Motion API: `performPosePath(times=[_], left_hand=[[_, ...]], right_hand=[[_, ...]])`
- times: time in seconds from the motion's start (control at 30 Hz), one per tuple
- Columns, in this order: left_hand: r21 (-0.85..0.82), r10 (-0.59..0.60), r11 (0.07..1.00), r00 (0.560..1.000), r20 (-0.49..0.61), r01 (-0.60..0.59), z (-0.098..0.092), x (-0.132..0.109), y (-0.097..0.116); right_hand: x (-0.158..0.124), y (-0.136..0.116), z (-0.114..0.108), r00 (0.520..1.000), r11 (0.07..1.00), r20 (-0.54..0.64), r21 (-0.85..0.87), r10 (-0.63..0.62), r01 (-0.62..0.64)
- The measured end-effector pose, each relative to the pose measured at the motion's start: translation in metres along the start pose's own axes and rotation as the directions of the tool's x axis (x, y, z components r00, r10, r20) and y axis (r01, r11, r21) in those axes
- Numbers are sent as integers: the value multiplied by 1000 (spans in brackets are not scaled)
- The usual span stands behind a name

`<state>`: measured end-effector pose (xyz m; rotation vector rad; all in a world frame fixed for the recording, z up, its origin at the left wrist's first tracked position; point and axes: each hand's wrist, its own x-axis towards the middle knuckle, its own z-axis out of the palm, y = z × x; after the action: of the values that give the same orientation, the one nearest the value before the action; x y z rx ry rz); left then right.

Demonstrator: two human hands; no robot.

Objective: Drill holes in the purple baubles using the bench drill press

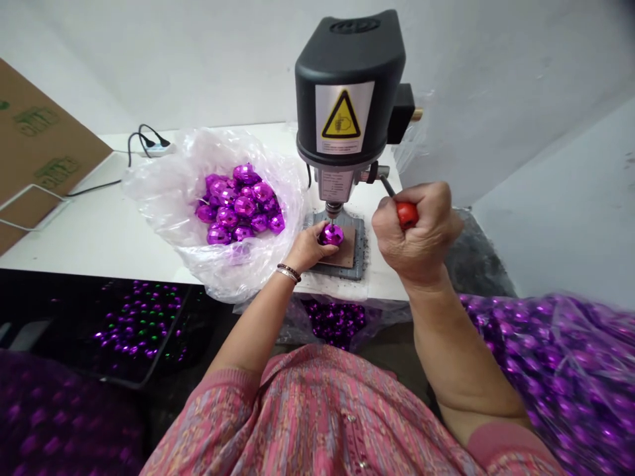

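Observation:
A black bench drill press stands on a white table. My left hand is closed around a shiny purple faceted ball and holds it on the drill's base plate, right under the drill bit. The bit touches the top of the ball. My right hand is wrapped in a fist around the red knob of the drill's lever, to the right of the machine.
A clear plastic bag with several purple balls lies left of the drill. More purple balls fill bags below the table's edge and at the right. A cardboard box stands far left, and a power strip with cable behind the bag.

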<state>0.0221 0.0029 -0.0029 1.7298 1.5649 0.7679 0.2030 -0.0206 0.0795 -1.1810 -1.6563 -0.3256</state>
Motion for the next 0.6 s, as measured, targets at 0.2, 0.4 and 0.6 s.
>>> performPosePath(times=[0.2,0.4,0.6], left_hand=[[-22,-16,1000,1000,-10,16,3,1,-6],[-59,14,998,1000,22,-12,4,2,-12],[-55,-4,998,1000,7,5,4,3,-13]], right_hand=[[-10,2,5,996,999,-77,-39,-38,35],[-19,2,12,991,1000,-132,24,-9,12],[-21,2,20,974,999,-227,42,-15,26]])
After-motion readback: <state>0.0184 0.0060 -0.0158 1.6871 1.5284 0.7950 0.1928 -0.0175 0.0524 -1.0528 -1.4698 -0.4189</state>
